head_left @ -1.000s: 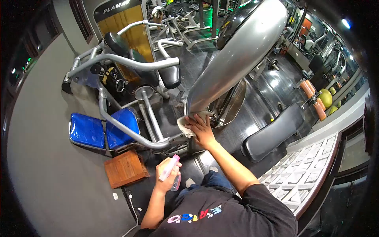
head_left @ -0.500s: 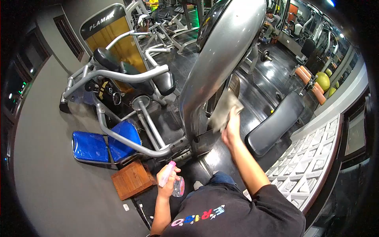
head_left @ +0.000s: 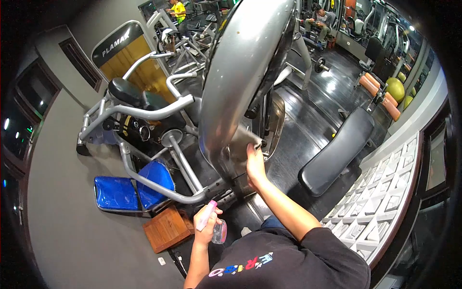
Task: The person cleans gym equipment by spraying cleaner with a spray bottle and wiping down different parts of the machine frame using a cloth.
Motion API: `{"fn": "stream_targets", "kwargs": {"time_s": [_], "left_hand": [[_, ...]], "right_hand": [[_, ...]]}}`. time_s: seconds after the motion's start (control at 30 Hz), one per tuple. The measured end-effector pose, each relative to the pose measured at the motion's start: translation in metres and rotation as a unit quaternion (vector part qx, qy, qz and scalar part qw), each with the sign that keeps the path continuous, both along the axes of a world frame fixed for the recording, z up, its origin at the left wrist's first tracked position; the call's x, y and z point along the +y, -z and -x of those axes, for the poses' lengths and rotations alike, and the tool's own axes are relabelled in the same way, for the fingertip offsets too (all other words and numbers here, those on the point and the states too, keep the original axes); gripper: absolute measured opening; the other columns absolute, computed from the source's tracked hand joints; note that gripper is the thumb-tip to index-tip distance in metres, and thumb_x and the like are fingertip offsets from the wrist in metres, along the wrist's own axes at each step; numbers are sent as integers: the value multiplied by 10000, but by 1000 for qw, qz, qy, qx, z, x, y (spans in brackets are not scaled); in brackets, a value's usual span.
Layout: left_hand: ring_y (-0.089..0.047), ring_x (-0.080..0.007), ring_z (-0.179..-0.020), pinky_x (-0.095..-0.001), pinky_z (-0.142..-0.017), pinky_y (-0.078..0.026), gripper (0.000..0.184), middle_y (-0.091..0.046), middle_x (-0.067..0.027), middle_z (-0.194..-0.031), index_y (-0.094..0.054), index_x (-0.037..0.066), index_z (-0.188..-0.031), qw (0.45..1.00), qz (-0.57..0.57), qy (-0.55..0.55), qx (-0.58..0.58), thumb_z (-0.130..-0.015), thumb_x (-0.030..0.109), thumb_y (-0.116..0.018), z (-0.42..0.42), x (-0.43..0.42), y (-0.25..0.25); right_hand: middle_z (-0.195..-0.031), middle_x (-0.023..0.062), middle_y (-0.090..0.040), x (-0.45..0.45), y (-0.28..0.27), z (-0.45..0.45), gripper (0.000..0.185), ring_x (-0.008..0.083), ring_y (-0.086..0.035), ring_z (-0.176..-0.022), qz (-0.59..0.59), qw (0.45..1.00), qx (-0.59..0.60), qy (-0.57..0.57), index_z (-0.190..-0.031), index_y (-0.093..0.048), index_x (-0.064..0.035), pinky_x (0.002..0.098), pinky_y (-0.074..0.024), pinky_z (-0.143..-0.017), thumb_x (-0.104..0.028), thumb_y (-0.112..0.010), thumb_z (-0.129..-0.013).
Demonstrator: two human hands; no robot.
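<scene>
My left hand point(head_left: 204, 229) is closed around a spray bottle point(head_left: 220, 232) with a pink trigger head and a clear body, held low in front of my shirt. My right hand point(head_left: 255, 164) grips a greyish cloth point(head_left: 245, 139) and presses it to the lower side of the thick silver column point(head_left: 240, 62) of a gym machine. Part of the cloth is hidden behind my fingers. Left of the column are the machine's silver tube frame point(head_left: 144, 113) and black pads point(head_left: 126, 91).
A blue folding chair point(head_left: 115, 193) and a wooden box point(head_left: 166, 227) stand at the left. On the right are a black padded bench point(head_left: 338, 151) and a white patterned panel point(head_left: 373, 207). Farther back, a person in yellow point(head_left: 178, 10) and a seated person point(head_left: 320, 23) are visible.
My right hand has moved left and down with the cloth, which now lies against the column's side. My view has shifted slightly. My left hand still holds the spray bottle.
</scene>
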State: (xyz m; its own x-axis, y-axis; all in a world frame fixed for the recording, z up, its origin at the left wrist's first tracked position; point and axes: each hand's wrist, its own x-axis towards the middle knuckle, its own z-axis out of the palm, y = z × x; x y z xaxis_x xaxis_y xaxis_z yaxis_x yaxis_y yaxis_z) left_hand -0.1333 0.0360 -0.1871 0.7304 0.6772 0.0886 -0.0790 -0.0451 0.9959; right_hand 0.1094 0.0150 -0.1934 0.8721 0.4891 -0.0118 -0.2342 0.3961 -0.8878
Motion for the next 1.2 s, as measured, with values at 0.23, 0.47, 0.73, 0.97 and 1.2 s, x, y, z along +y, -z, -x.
{"fn": "stream_targets", "kwargs": {"time_s": [0.23, 0.47, 0.73, 0.97, 1.2], "left_hand": [[-605, -115, -643, -254, -616, -491, 413, -634, -99, -883, -616, -57, -983, 1000, -1, -16, -15, -916, 351, -612, -26, -10, -12], [-622, -134, -654, -249, -616, -510, 455, -642, -141, -939, -618, -53, -1012, 999, -2, -43, -13, -902, 388, -624, -42, -6, -12], [-596, -116, -644, -261, -618, -499, 450, -649, -115, -927, -608, -67, -1057, 999, -3, -51, -14, -914, 359, -621, -69, -14, -16], [-601, -111, -654, -254, -625, -488, 380, -631, -97, -915, -615, -53, -997, 997, -20, -74, -22, -923, 319, -609, -93, -23, -14], [-601, -107, -658, -254, -634, -495, 359, -619, -96, -919, -615, -47, -980, 994, -16, -100, -28, -938, 309, -600, -86, -41, -11]], "right_hand": [[-1194, 186, -600, 36, 4, 13, 359, 256, -541, -1175, -64, 979, -178, 80, -1259, -490, 64, 367, -398, -995, -79, -496, -930], [-965, 86, -651, -59, 76, 3, 269, 143, -566, -930, 198, 910, -208, -300, -1187, -577, -38, 319, -453, -860, -176, -525, -961], [-1101, 55, -618, -110, 63, -70, 352, 138, -549, -1021, 225, 943, -56, -238, -1232, -538, -12, 301, -433, -918, -276, -471, -1009], [-1245, 72, -570, -104, 47, -92, 387, 150, -512, -1137, 76, 974, 31, -213, -1325, -470, -13, 307, -379, -1005, -253, -444, -1022], [-1274, 93, -548, -86, 53, -66, 402, 173, -474, -1187, 67, 955, -53, -284, -1340, -458, 1, 316, -337, -1043, -245, -431, -1024]]}}
